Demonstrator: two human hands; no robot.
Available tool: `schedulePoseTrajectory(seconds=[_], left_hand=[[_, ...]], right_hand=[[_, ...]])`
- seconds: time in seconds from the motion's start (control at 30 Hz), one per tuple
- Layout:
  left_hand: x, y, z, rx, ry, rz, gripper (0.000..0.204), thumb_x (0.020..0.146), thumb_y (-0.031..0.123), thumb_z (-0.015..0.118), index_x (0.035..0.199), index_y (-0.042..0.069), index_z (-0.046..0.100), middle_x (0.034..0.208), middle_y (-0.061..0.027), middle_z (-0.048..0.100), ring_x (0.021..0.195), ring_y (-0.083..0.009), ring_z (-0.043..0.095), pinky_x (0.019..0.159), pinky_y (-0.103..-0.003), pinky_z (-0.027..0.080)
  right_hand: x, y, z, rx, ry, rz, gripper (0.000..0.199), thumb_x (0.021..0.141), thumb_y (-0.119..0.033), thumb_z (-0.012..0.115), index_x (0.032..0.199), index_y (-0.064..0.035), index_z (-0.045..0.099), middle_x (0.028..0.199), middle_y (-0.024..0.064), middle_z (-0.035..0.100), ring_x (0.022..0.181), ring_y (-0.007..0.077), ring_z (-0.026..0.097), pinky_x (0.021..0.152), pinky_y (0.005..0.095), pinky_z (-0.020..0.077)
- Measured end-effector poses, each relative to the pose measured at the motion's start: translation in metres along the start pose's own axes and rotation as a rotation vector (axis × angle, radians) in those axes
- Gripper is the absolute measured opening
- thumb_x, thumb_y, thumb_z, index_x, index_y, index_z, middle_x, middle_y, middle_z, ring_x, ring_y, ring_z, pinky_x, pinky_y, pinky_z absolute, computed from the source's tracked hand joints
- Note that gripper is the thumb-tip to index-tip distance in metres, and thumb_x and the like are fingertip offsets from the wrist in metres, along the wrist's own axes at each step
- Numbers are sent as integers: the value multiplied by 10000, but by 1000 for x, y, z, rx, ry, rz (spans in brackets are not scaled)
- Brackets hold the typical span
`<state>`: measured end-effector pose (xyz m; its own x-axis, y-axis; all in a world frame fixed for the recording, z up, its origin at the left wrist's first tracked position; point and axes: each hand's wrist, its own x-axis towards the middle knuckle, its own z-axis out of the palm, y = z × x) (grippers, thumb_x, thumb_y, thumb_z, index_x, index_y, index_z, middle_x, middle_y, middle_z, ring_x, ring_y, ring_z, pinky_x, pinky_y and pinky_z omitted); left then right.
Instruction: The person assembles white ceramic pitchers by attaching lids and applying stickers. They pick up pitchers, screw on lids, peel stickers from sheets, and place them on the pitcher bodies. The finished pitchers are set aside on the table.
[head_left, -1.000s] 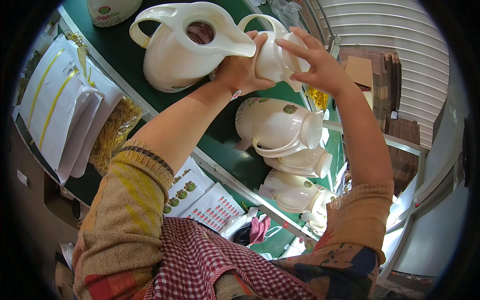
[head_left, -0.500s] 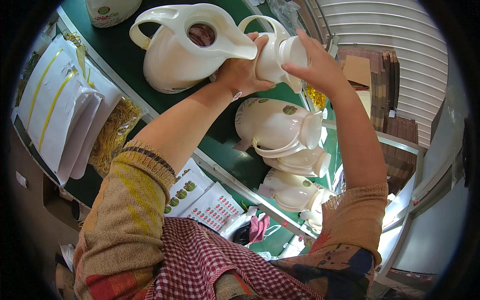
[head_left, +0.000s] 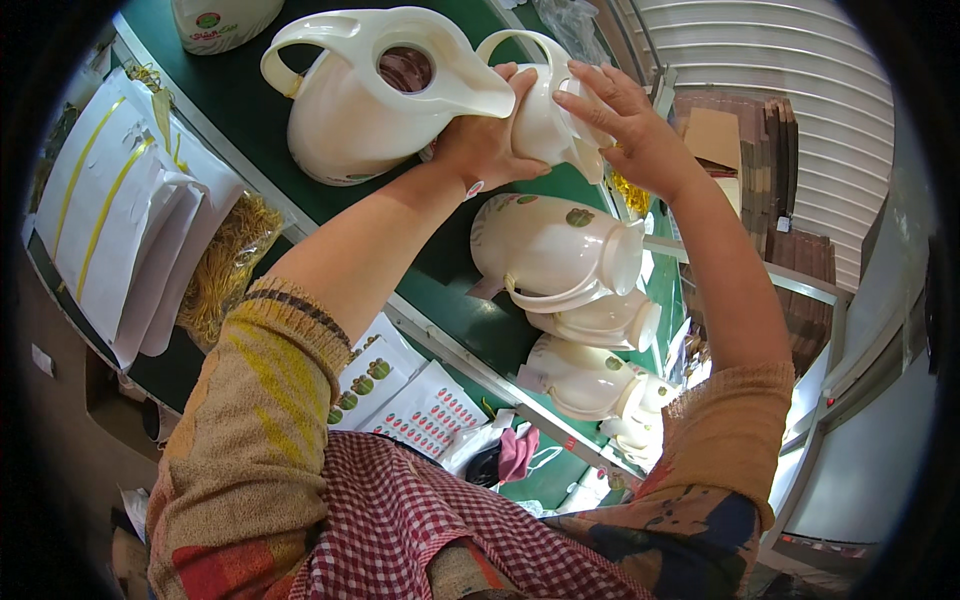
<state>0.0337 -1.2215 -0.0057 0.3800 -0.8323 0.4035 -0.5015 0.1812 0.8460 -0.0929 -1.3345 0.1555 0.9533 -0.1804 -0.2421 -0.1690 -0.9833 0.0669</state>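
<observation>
A small cream jug (head_left: pixel 540 115) is held up above the green belt (head_left: pixel 250 110), clasped between both hands. The left hand (head_left: pixel 485 150) wraps its underside, fingers curled tight; the right hand (head_left: pixel 625 125) lies over its top, fingers spread along it. Just left stands a large cream pitcher body (head_left: pixel 370 95) (its round opening faces the camera). Below, more cream jugs (head_left: pixel 555 250) lie on their sides
</observation>
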Motion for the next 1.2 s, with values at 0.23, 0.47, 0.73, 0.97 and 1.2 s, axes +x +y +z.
schedulePoseTrajectory(seconds=[0.23, 0.47, 0.73, 0.97, 1.2], left_hand=[[-2, -2, 4, 21, 31, 24, 1057, 515, 400, 864, 1396, 93, 368, 1415, -175, 382, 1315, -369, 362, 1121, -450, 284], [-2, -2, 6, 55, -13, 18, 1066, 550, 436, 845, 1419, 91, 333, 1446, -137, 342, 1332, -357, 337, 1128, -436, 273], [-2, -1, 7, 26, -31, 1, 1081, 532, 417, 856, 1417, 86, 331, 1440, -151, 338, 1342, -355, 318, 1134, -435, 261], [-3, -3, 10, 21, 27, 58, 1076, 512, 401, 865, 1398, 72, 352, 1414, -186, 362, 1303, -381, 360, 1109, -455, 294], [-4, -3, 13, 16, 52, 77, 1072, 504, 399, 868, 1389, 66, 361, 1403, -200, 374, 1286, -392, 376, 1095, -468, 312]], right_hand=[[-3, -7, 6, -89, 35, -3, 824, 751, 146, 620, 1338, -419, 496, 1527, -35, 323, 1385, 359, 301, 1090, 449, 388], [-4, -10, -1, -85, -18, 30, 738, 785, -43, 708, 1398, -364, 452, 1536, 9, 314, 1398, 352, 289, 1110, 443, 351], [3, -7, -8, 463, 10, 484, 823, 732, -241, 783, 1455, -188, 394, 1505, 133, 329, 1367, 302, 360, 1127, 410, 298], [-2, -3, -8, 451, -13, 392, 807, 713, -108, 778, 1433, -224, 431, 1489, 93, 361, 1361, 283, 372, 1129, 383, 314], [-5, 4, -6, 246, -11, 214, 680, 766, -238, 731, 1395, -202, 475, 1456, 119, 404, 1320, 282, 429, 1088, 371, 358]])
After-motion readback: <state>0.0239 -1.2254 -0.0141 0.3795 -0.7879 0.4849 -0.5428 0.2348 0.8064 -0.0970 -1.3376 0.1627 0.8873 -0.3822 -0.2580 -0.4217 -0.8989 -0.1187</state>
